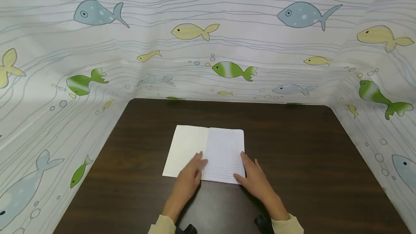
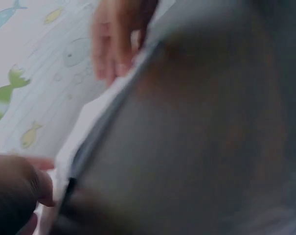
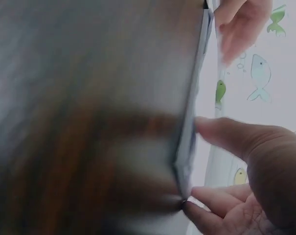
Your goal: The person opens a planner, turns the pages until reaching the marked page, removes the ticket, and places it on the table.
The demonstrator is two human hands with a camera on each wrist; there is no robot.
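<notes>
An open notebook (image 1: 225, 152) lies on the dark table, a blank cream inside cover on the left and a white ruled page on the right. My left hand (image 1: 188, 176) rests along its fold, fingers extended, with the fingertips over the inner edge of the ruled page. At the right edge is my right hand (image 1: 258, 180), its thumb at the page's lower right and its fingers reaching up along the side. Low in the right wrist view, the right thumb (image 3: 226, 134) and fingers touch the notebook's edge apart from each other. The left wrist view is blurred.
Dark wood-grain table (image 1: 130, 190) extends around the notebook on all sides. A white cloth (image 1: 195, 10) printed with fish hangs behind the table and along both its sides. Black wrist devices (image 1: 264, 223) sit at both cream sleeves, low in the head view.
</notes>
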